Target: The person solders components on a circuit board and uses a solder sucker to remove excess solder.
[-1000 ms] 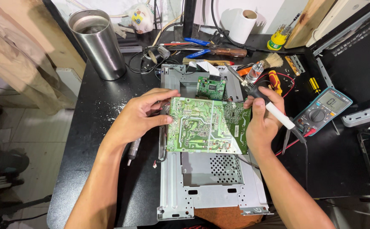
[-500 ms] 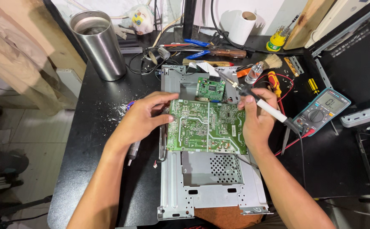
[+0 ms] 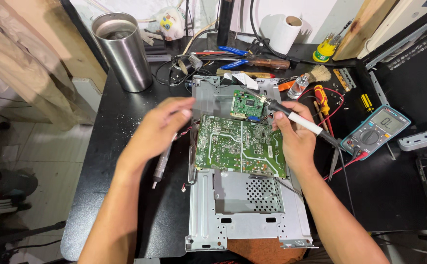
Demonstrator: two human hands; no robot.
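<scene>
Steel cup is standing well beyond the left hand, toward the far left of the black table. That hand is hovering blurred over the table, fingers loosely curled and apart, gripping nothing; a pen-like tool is lying just under it. Just to its right, the green board is lying copper side up on the metal chassis, with a small board just beyond it. Judging by looks, the green board is light, stiff and fragile; bare edges seem the safest hold, away from solder joints. The right hand is resting on the board's right edge, fingers clamped around a soldering iron whose tip is pointing toward the small board. Beyond this hand: white paper roll, brush, yellow-capped bottle. To its right, a blue-edged multimeter with a grey screen is lying flat, red lead trailing back.
</scene>
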